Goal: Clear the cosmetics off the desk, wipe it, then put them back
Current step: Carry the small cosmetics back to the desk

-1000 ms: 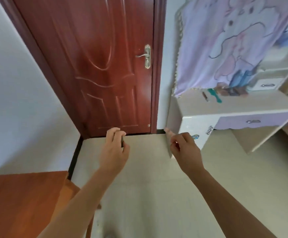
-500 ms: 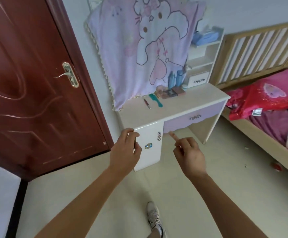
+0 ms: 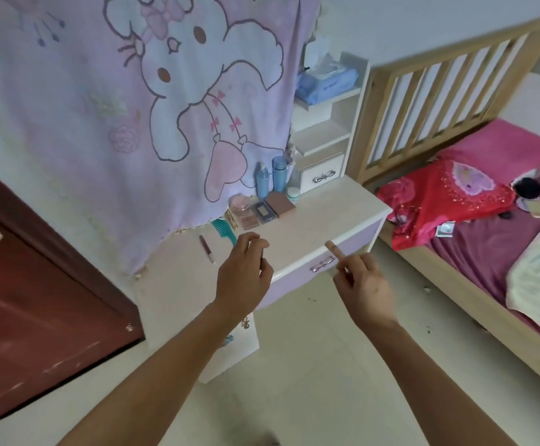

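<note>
Cosmetics point(image 3: 263, 211) on desk point(image 3: 320, 220) — bottles point(image 3: 279, 178) upright, palettes point(image 3: 279, 203) flat (comb point(image 3: 223, 231) beside)

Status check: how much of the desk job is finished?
Nothing looks done: the comb, pencil, bottles and palettes all sit on the desk. In hand: nothing; left hand and right hand hover empty at its front edge. Clearing, wiping and restocking all remain.
</note>
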`<act>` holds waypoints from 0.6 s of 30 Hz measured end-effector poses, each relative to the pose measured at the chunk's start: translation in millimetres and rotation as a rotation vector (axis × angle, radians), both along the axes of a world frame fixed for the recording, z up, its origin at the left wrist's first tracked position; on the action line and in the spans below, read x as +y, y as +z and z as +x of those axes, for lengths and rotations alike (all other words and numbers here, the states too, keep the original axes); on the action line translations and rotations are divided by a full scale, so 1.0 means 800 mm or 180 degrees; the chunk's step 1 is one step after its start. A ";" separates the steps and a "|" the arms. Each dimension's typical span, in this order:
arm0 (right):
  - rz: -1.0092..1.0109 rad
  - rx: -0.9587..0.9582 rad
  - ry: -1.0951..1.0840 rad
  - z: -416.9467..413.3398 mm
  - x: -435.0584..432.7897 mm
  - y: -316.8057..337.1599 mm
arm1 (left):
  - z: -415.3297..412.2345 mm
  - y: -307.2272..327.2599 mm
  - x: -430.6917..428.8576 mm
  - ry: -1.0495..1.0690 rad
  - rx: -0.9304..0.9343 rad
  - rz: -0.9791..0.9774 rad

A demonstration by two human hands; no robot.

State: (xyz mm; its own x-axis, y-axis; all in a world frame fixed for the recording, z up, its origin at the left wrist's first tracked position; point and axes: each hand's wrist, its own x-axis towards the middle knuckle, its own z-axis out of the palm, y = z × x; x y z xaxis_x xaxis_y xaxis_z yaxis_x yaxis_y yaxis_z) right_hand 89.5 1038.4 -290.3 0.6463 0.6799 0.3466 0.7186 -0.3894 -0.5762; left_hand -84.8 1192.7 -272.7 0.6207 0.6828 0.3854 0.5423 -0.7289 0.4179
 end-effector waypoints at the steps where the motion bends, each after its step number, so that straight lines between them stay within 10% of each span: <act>1: 0.0007 0.0050 0.0000 0.020 0.011 -0.003 | 0.021 -0.002 0.012 -0.0034 0.0028 -0.0031; 18: -0.0516 0.0323 0.1263 0.313 0.300 -0.114 | 0.259 -0.101 0.194 0.1379 0.0462 -0.1198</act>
